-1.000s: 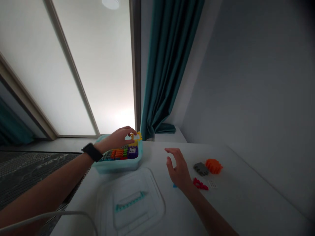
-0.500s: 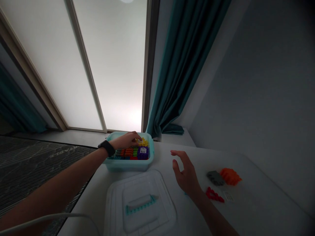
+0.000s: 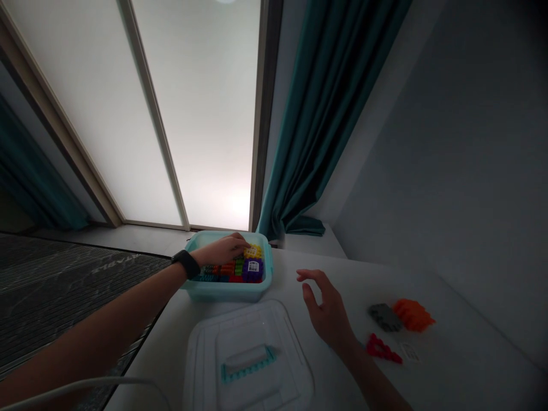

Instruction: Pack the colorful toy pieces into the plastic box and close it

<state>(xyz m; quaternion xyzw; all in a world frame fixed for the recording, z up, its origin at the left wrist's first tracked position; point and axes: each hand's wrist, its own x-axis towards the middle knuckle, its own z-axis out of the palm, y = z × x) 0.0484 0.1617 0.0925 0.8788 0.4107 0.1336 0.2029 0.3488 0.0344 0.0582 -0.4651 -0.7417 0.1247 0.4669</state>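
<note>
In the head view my left hand (image 3: pixel 225 249), a dark watch on its wrist, reaches into a pale teal plastic box (image 3: pixel 231 293). Its bent fingers are together, with the fingertips at the left edge of a yellow notched toy block (image 3: pixel 253 250) that carries a white label. The underside of the fingers is hidden. A purple block (image 3: pixel 252 269), also labelled, lies just in front, beside rows of green and orange pieces. My right hand (image 3: pixel 327 308) hovers over the white table, empty, thumb and forefinger apart in a curve.
A clear box lid (image 3: pixel 248 394) with a teal handle (image 3: pixel 249 366) lies in front of the box. At right are a grey block (image 3: pixel 385 317), an orange block (image 3: pixel 413 315), a red triangular piece (image 3: pixel 382 349) and a small white label (image 3: pixel 410 352). A pale cable (image 3: pixel 89 383) crosses the lower left.
My left fingers have shifted from over the yellow block to its left edge, showing more of its label. My right hand stays raised and open. The view has tilted slightly.
</note>
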